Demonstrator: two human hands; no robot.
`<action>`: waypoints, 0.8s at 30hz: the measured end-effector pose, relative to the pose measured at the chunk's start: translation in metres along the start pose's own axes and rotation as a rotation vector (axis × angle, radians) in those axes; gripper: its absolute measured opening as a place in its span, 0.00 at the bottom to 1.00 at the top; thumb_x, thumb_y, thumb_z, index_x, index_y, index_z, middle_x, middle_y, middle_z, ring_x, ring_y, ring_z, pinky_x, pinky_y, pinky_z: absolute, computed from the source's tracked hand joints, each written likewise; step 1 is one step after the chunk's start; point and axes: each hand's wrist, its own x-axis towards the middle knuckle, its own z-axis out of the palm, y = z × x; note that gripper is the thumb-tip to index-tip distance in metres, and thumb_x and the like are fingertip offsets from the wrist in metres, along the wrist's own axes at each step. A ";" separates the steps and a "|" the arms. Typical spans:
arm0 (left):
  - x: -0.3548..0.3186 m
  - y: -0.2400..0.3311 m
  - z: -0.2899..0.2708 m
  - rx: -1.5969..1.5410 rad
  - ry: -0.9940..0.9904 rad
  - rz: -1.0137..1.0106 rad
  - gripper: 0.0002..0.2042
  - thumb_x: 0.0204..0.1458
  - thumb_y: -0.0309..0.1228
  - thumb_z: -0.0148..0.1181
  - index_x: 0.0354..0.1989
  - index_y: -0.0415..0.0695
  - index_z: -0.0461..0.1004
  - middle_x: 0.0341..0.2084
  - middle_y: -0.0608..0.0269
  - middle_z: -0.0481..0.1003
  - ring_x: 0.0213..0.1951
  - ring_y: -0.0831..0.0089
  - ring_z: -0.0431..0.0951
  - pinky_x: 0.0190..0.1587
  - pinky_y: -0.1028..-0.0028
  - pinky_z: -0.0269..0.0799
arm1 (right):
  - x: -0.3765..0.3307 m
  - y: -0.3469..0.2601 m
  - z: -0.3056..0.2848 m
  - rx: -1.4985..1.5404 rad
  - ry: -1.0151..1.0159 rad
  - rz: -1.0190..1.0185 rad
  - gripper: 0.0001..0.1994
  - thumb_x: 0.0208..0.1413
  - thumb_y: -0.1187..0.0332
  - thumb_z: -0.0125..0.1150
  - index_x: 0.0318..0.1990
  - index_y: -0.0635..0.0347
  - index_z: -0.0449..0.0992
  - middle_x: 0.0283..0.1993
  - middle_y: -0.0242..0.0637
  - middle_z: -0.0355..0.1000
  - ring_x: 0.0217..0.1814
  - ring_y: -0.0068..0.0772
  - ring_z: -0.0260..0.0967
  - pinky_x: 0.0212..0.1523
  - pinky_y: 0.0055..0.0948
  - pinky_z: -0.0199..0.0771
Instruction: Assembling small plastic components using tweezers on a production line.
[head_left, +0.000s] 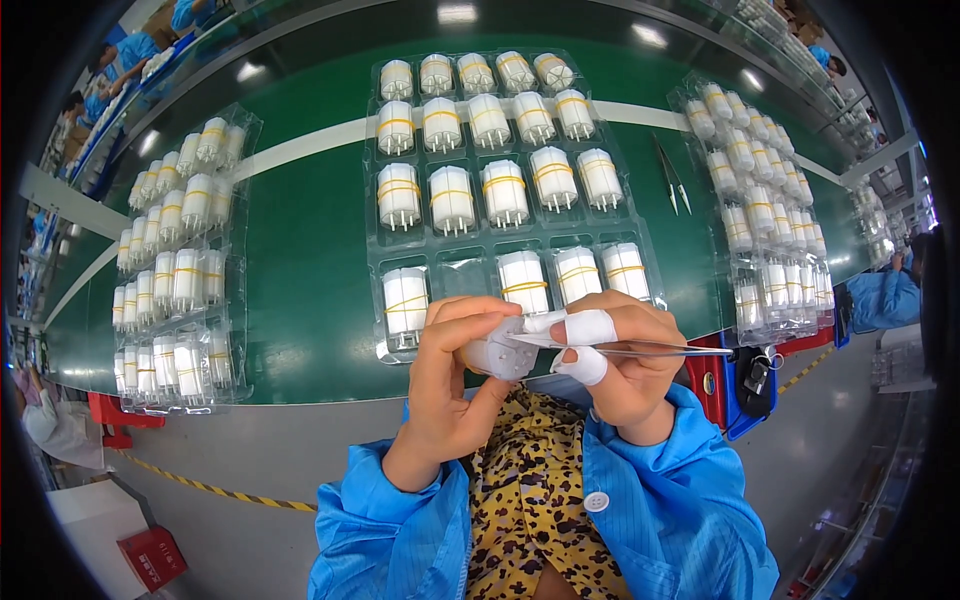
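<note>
My left hand (pixel 446 385) is closed round a white cylindrical part (pixel 497 352), its end face turned toward my right hand. My right hand (pixel 628 365), with white finger cots on its fingertips, pinches a pair of metal tweezers (pixel 660 350). The tweezer tips touch or nearly touch the end of the part; the fingers hide the exact contact. Just beyond my hands lies a clear plastic tray (pixel 462 268) with rows of white cylinders, yellow bands round them and metal pins at their lower ends. One pocket in its nearest row holds no cylinder.
More filled trays stand at the left (pixel 240 290) and right (pixel 775 325) on the green table (pixel 310 200). A second pair of tweezers (pixel 668 175) lies between the middle and right trays. A blue bin (pixel 740 405) with keys hangs below the table edge. Co-workers sit farther off.
</note>
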 end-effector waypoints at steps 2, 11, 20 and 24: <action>0.001 0.001 0.000 0.008 -0.001 0.014 0.27 0.38 0.10 0.57 0.50 0.40 0.61 0.49 0.49 0.67 0.51 0.60 0.65 0.52 0.66 0.63 | 0.000 -0.001 0.000 0.009 0.019 -0.007 0.10 0.43 0.81 0.65 0.36 0.66 0.78 0.32 0.45 0.76 0.32 0.33 0.75 0.30 0.24 0.74; 0.002 0.001 -0.001 0.049 0.010 0.022 0.27 0.37 0.11 0.57 0.50 0.39 0.61 0.48 0.48 0.68 0.49 0.59 0.66 0.51 0.66 0.64 | 0.001 -0.001 0.000 -0.004 -0.009 -0.006 0.10 0.42 0.81 0.65 0.36 0.67 0.78 0.33 0.45 0.76 0.33 0.33 0.75 0.32 0.24 0.75; 0.001 0.000 0.002 0.067 0.027 0.024 0.27 0.35 0.10 0.56 0.50 0.38 0.63 0.48 0.49 0.68 0.50 0.58 0.66 0.51 0.66 0.65 | -0.003 0.003 -0.001 0.020 0.023 -0.001 0.10 0.43 0.82 0.64 0.37 0.67 0.77 0.33 0.45 0.76 0.33 0.31 0.75 0.31 0.24 0.74; 0.000 0.001 0.001 0.103 0.040 0.020 0.28 0.34 0.10 0.56 0.49 0.38 0.64 0.48 0.49 0.69 0.49 0.58 0.67 0.50 0.66 0.65 | -0.004 0.003 0.000 0.038 0.033 0.009 0.11 0.44 0.82 0.63 0.37 0.67 0.77 0.33 0.45 0.75 0.33 0.31 0.75 0.32 0.23 0.74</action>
